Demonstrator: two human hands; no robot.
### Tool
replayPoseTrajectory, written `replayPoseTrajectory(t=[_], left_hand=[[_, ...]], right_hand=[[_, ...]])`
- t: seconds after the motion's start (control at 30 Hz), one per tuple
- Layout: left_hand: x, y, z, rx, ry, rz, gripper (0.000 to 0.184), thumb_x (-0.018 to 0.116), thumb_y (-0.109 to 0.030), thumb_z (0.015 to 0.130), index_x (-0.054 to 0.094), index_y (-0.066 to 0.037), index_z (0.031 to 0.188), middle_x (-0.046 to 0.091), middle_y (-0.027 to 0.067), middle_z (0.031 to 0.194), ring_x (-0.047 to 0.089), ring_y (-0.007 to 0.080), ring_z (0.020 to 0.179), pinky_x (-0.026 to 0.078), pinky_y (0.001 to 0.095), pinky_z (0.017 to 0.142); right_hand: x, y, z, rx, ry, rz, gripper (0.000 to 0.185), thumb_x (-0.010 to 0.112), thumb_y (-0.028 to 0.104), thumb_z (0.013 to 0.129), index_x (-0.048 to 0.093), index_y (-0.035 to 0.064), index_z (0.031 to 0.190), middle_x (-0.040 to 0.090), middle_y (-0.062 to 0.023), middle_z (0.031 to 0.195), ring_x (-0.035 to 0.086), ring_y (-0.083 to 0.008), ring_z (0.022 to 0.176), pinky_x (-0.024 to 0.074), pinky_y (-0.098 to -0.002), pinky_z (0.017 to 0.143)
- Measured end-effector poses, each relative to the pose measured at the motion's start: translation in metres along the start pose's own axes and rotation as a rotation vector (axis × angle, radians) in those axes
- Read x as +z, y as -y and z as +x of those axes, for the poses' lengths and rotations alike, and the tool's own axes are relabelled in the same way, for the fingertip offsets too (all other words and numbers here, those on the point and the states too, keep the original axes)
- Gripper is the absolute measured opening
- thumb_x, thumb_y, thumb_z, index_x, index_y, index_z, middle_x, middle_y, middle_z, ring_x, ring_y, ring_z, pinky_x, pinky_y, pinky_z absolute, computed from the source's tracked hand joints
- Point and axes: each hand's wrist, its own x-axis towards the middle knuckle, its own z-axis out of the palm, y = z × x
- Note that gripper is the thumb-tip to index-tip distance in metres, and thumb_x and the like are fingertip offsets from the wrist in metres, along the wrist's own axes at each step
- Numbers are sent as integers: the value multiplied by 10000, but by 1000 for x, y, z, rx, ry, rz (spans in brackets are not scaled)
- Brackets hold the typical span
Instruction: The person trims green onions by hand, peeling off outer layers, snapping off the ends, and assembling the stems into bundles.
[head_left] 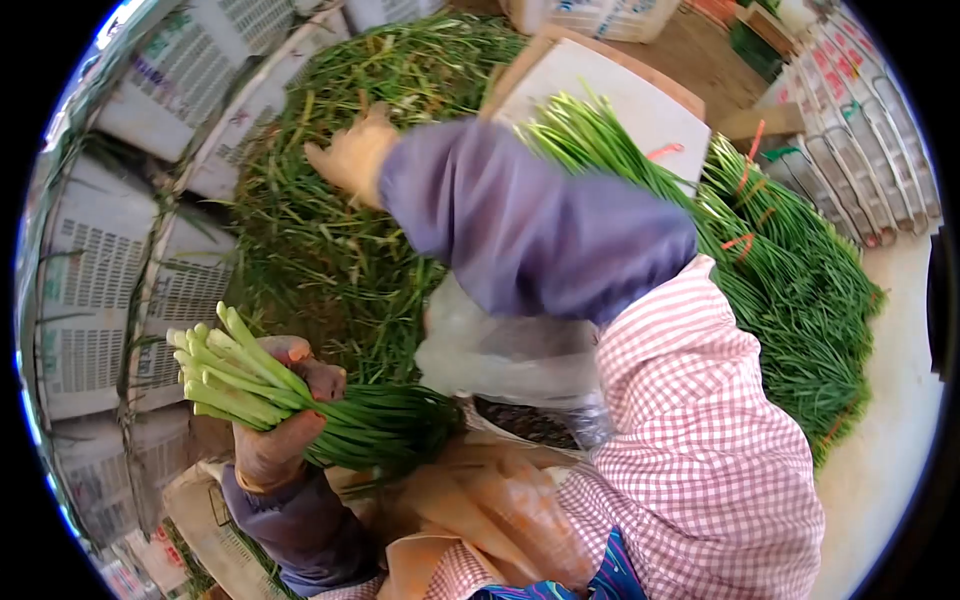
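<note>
My left hand [275, 455], in a stained glove, is closed around a bunch of garlic chives [380, 415]. The pale cut stalk ends point up and left, and the dark green leaves trail right over my lap. Farther forward, my right hand [355, 155] is stretched over a heap of loose green leaves and trimmings [330, 270]. It is gloved and slightly blurred, its fingers look apart, and nothing shows in it. A purple sleeve cover [540, 220] crosses the middle of the view and hides part of the heap.
Bundles of chives [800, 290] tied with red bands lie at the right. More stalks [590, 135] rest on a white board [540, 80]. White perforated crates [90, 270] line the left side, and stacked crates [850, 130] stand at upper right. Clear plastic [500, 345] lies before my lap.
</note>
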Motion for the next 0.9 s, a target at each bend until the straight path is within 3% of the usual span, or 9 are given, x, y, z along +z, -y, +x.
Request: replayPoseTrajectory(t=[0.03,0.13,0.27,0.4,0.47,0.6,0.67,0.73,0.9], left_hand=[[-4,-7,-6,68,-53,37,590,770,-111,655,469,-86,1161,532,-5,879,520,142,712,431,334,721],[-22,-17,-21,91,-147,100,568,741,-114,702,465,-88,1197,543,6,841,522,162,713,454,318,744],[-1,-31,0,127,-392,-75,513,681,-44,733,464,-22,1197,566,61,948,552,187,869,487,288,755],[31,-28,23,217,-289,183,476,636,-35,777,466,26,1217,537,117,1186,535,214,1080,487,301,856],[43,-29,44,-6,-403,-138,489,653,-58,780,470,27,1226,504,122,1243,516,201,1111,461,308,896],[91,-24,86,-28,-86,-56,469,620,-208,847,467,-5,1241,526,87,1202,512,166,1071,408,337,908],[107,-13,114,22,-81,-13,450,583,-251,872,468,-15,1238,541,81,1160,523,161,1023,411,335,878],[96,3,147,-57,-73,249,422,580,-248,875,506,-3,1209,577,99,1089,546,162,979,411,312,881],[69,89,215,193,47,1191,350,539,-163,836,554,-21,1156,578,157,1125,548,280,1042,423,350,914]], right_hand=[[25,-3,16,-110,-322,45,651,569,137,835,244,122,1399,610,-152,1042,595,-308,970,437,-397,905],[-17,6,-23,82,-237,1285,802,686,290,764,235,121,1405,526,-221,1197,545,-352,1062,409,-422,949],[-24,92,-92,-526,-528,1273,1030,724,407,685,116,19,1420,393,-226,1311,394,-358,1217,317,-424,1017],[-24,115,-118,-164,-461,1157,1114,743,314,634,16,35,1432,310,-194,1383,324,-331,1275,267,-379,1051],[-9,112,-122,-143,-418,1915,1119,764,190,604,29,71,1439,295,-188,1402,344,-281,1270,298,-336,1032],[-5,59,-157,24,-540,2023,1014,776,64,607,174,92,1423,446,-149,1298,482,-217,1126,429,-335,922],[-33,-6,-198,307,-142,2136,836,755,58,648,313,74,1358,561,-144,1127,591,-197,883,521,-333,735],[-19,-62,-237,399,-332,2022,676,721,55,689,404,48,1285,606,-131,952,592,-169,664,521,-294,581],[-23,-148,-284,648,-349,1481,715,670,-3,708,323,14,1333,610,-99,974,605,-170,757,512,-264,655]])
